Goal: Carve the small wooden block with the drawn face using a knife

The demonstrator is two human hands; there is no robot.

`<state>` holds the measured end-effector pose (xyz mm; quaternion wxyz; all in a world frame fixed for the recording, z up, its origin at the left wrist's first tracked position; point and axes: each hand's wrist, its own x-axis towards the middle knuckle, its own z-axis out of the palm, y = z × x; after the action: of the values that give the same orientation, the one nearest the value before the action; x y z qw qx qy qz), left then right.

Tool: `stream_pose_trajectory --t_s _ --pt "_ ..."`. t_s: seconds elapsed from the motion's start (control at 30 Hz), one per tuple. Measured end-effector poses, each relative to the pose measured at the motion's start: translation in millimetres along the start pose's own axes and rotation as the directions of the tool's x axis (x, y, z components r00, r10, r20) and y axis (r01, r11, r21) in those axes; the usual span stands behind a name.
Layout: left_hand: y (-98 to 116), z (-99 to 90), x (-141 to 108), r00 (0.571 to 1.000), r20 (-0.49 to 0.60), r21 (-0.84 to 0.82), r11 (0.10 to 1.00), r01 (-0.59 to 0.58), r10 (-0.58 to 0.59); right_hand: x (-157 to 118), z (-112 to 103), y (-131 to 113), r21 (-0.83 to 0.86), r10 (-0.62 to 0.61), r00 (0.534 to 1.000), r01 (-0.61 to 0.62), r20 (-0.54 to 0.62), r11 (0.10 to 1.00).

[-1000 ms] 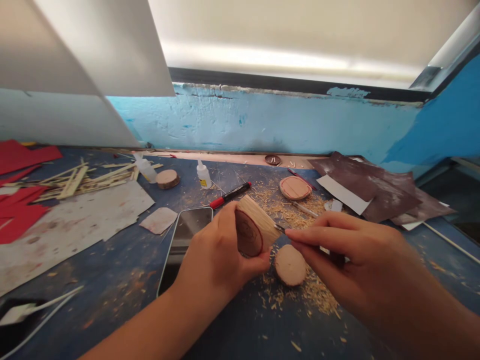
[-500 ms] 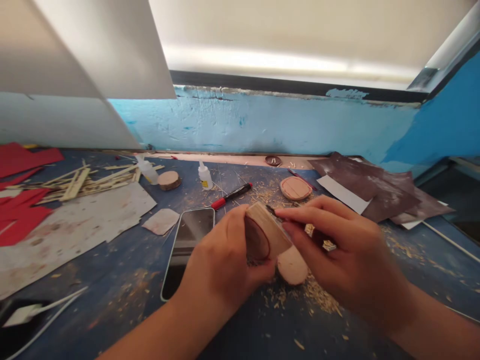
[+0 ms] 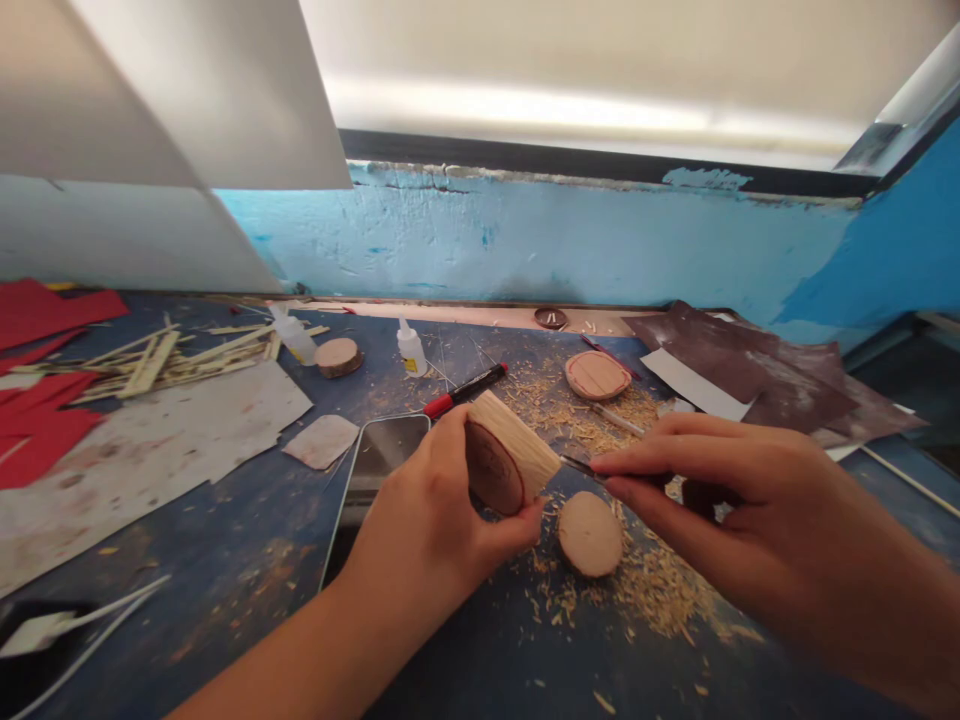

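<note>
My left hand point(image 3: 442, 510) is closed around a small block of wood point(image 3: 517, 440), tilted above the table. One face of the block is dark and oval with a red line along its rim; the side is pale bare wood. My right hand point(image 3: 697, 490) pinches a craft knife point(image 3: 583, 467), its metal tip close to the block's right edge. Most of the knife's handle is hidden in the fingers. Below the hands lies a round wood slice point(image 3: 590, 534) among shavings point(image 3: 667, 585). Another slice with a red outline point(image 3: 598, 374) lies farther back.
A phone point(image 3: 375, 450) lies beside my left hand, a red and black marker point(image 3: 465, 390) behind it. Two glue bottles point(image 3: 410, 347), a wood slice point(image 3: 338, 357) and thin sticks point(image 3: 157, 365) are at the back left. Brown sandpaper sheets point(image 3: 757, 370) lie at the right.
My right hand with the knife has moved right and slightly down, off the block's upper side. The left hand has turned the block and shifted it slightly left, uncovering the slice below.
</note>
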<state>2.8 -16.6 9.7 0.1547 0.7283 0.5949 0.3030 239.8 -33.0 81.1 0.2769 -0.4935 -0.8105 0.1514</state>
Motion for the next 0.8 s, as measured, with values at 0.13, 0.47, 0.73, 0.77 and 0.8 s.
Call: stream_pose_trajectory --t_s 0.13,0.47,0.73,0.77,0.8 --pt "0.0 0.9 0.1 1.0 -0.014 0.019 1.0 -0.013 0.013 -1.0 -1.1 -0.7 -0.017 0.01 1.0 -0.01 0.022 1.0" --pt "4.4 2.9 1.3 0.998 -0.058 0.079 0.997 -0.026 0.03 -1.5 4.1 -6.7 -0.035 0.016 1.0 -0.017 -0.019 0.999" --pt "4.7 2.8 1.8 0.998 -0.056 0.113 0.994 -0.011 0.017 0.7 14.6 -3.5 0.023 0.043 0.997 -0.041 -0.067 0.999" --pt "4.6 2.7 1.4 0.998 -0.056 0.113 0.994 -0.01 0.017 1.3 15.3 -3.5 0.029 0.048 0.996 -0.047 -0.068 0.998" --pt "4.6 2.6 1.1 0.998 -0.056 0.111 0.994 -0.01 0.016 1.7 15.9 -3.7 0.033 0.053 0.996 -0.051 -0.07 0.998"
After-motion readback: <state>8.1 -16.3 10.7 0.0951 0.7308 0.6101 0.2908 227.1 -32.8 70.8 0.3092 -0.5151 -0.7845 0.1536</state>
